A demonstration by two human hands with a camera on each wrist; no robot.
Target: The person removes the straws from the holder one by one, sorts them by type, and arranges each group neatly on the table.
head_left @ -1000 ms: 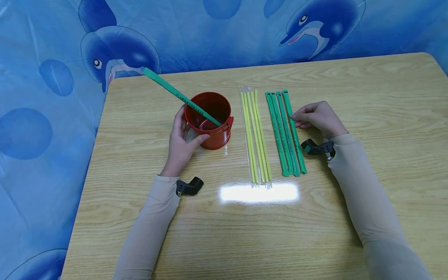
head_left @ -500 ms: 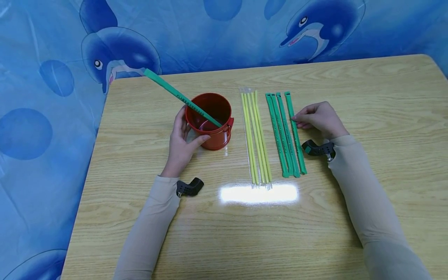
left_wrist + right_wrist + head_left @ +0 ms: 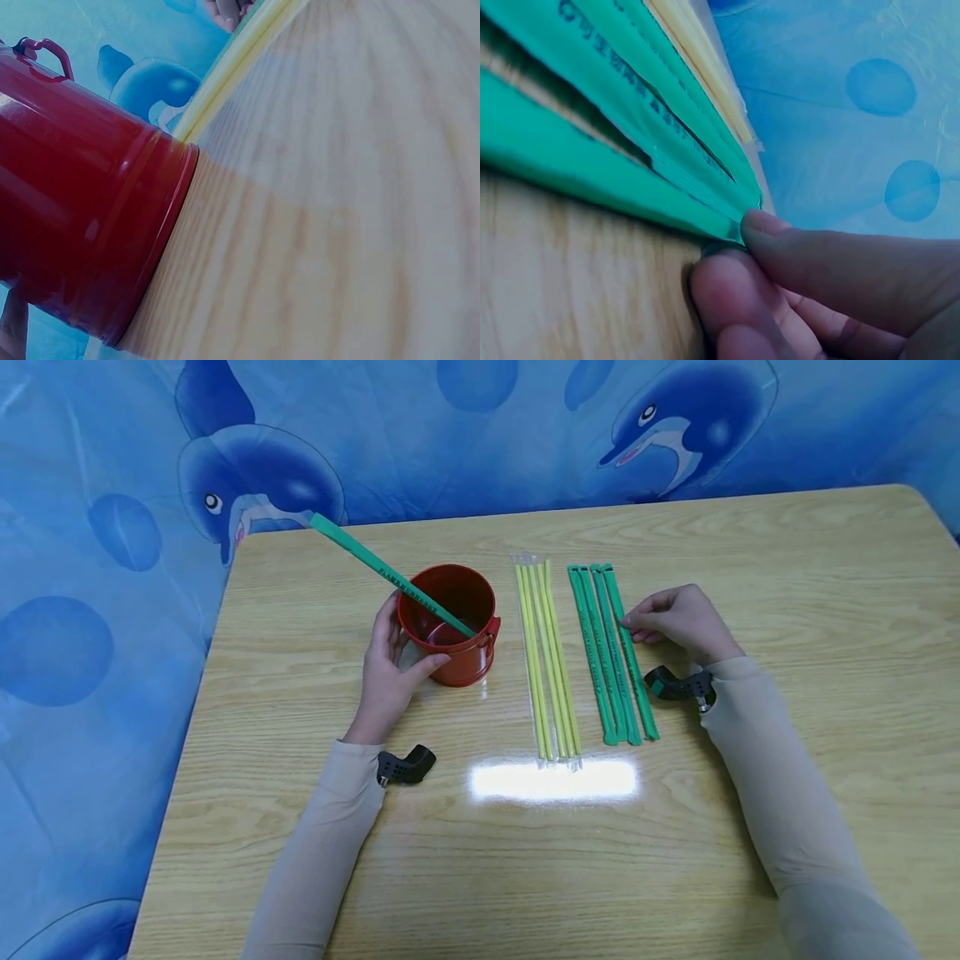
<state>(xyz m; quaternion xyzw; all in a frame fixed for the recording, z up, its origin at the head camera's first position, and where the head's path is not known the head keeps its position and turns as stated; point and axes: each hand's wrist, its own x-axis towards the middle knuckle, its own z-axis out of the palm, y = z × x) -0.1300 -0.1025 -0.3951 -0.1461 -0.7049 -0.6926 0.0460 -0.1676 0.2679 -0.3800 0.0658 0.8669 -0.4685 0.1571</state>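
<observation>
In the head view my left hand (image 3: 390, 672) holds a red bucket (image 3: 465, 667) from its left side, fingers behind and thumb at the front. A green paper-wrapped straw (image 3: 375, 560) leans inside it, its upper end sticking out to the left. My right hand (image 3: 682, 618) pinches the rightmost wrapped green straw (image 3: 633, 672) between thumb and fingers near its far end. That straw lies right beside several more green straws (image 3: 603, 652). In the right wrist view, the thumb and finger of my right hand (image 3: 802, 285) meet at the tip of the green straw (image 3: 592, 172).
Left of the green straws lies a row of yellow straws (image 3: 547, 668) in clear wrappers, between them and the bucket. The wooden table (image 3: 525, 877) has a bright light reflection near its middle. A blue dolphin-print sheet (image 3: 480, 452) hangs beyond the far edge.
The far end of the pinched green straw swung right, away from the others, then back left against them. My left hand, the bucket and the straw in it stay as they were.
</observation>
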